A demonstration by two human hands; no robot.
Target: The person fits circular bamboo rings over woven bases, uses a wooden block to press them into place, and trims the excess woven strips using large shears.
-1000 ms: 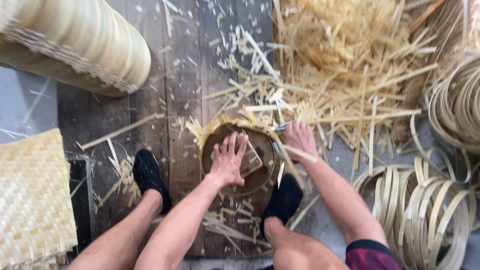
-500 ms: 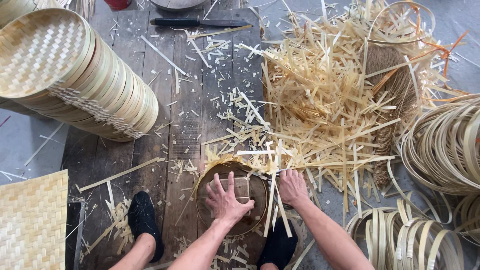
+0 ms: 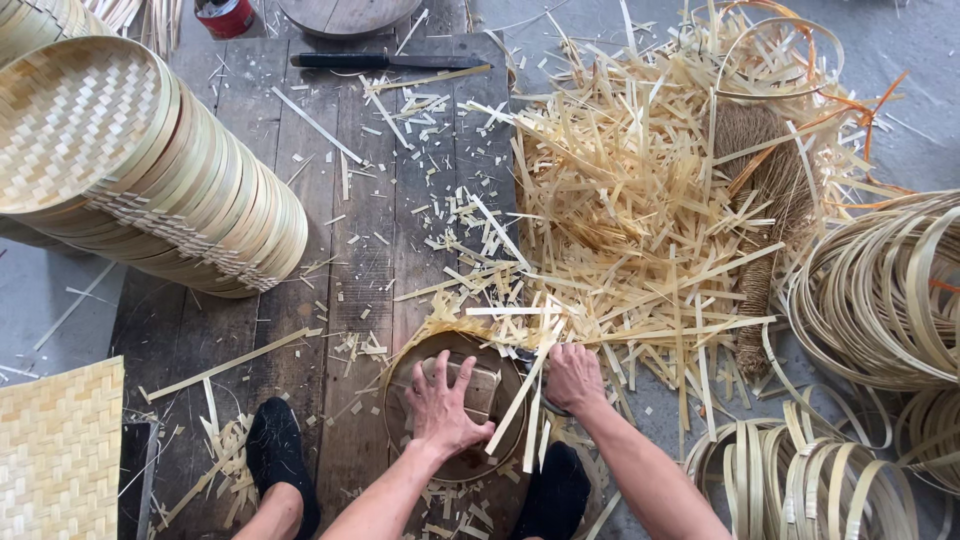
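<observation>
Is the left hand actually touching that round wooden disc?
Touching: the head view shows the left hand spread flat, palm down, on the round wooden disc.

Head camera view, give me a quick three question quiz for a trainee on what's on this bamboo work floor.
1. True or false: the left hand lies flat with fingers spread on the round wooden form.
2. Where is the stack of woven trays? A) upper left, lying on its side B) lower right, upright C) under the person's feet
3. Fill in: the long dark knife lies at the top of the plank floor, ____ from both hands.

Key
1. True.
2. A.
3. Apart. The right hand is closed at the form's right edge among bamboo strips; what it grips cannot be told.
</observation>
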